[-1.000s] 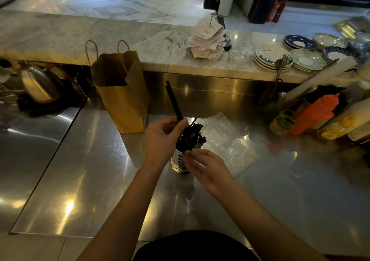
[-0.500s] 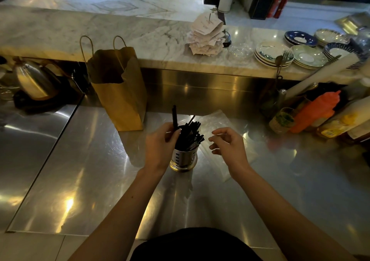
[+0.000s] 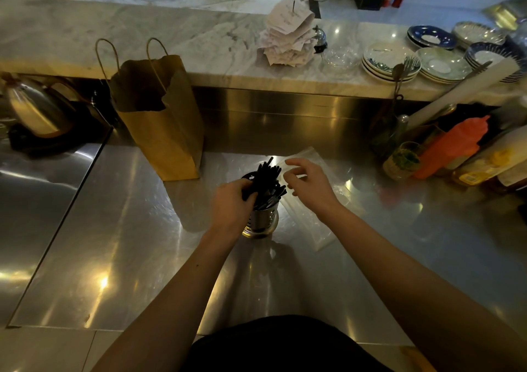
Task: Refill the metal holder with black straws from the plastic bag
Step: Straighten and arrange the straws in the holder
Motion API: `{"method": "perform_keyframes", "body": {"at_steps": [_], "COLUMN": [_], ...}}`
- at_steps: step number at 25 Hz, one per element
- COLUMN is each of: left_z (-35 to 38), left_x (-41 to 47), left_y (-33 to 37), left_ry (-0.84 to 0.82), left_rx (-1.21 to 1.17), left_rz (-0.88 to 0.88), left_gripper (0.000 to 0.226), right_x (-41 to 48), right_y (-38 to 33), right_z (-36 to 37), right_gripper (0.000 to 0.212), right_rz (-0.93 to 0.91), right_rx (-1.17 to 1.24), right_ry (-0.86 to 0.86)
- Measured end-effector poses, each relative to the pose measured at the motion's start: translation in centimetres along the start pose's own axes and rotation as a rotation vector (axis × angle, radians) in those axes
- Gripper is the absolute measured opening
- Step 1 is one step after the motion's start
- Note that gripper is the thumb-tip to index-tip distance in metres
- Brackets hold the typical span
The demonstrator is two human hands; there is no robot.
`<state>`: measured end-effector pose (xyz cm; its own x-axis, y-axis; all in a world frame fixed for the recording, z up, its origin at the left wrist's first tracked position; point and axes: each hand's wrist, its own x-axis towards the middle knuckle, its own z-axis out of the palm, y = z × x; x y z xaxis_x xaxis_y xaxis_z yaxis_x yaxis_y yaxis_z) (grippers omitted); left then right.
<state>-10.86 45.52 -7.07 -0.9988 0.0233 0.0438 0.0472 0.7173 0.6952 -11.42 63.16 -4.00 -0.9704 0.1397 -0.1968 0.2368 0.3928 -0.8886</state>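
A round perforated metal holder stands on the steel counter, packed with black straws that lean to the right. My left hand is against the holder's left side, its fingers curled around the straws at the rim. My right hand hovers just right of the straw tips, fingers apart and holding nothing. The clear plastic bag lies flat on the counter under and behind my right hand; I see no straws in it.
A brown paper bag stands behind and left of the holder. A metal kettle sits far left. Bottles, an orange squeeze bottle and a glass crowd the right. Plates and receipts are on the marble ledge.
The straw held up in my left hand has gone down into the holder. My right hand left the holder's front and rose to the right of the straws.
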Motion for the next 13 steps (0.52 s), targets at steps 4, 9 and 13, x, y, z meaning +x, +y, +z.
{"method": "perform_keyframes", "body": {"at_steps": [4,9,13], "left_z": [-0.6,-2.0,-2.1], "left_x": [0.2,0.2,0.7], "left_y": [0.2,0.3,0.0], "left_ry": [-0.018,-0.083,-0.44], "left_rx": [-0.014,-0.167,-0.103], "left_rz": [0.052,0.13,0.145], "left_gripper": [0.031,0.057,0.128], "right_x": [0.6,0.0,-1.0], "right_y": [0.1,0.6,1.5], "right_z": [0.5,0.7,0.9], "right_gripper": [0.031,0.034,0.06], "right_rz": [0.006,0.013,0.01], "right_rx": [-0.016,0.141,0.204], "right_ry": [-0.072,-0.133,-0.165]}}
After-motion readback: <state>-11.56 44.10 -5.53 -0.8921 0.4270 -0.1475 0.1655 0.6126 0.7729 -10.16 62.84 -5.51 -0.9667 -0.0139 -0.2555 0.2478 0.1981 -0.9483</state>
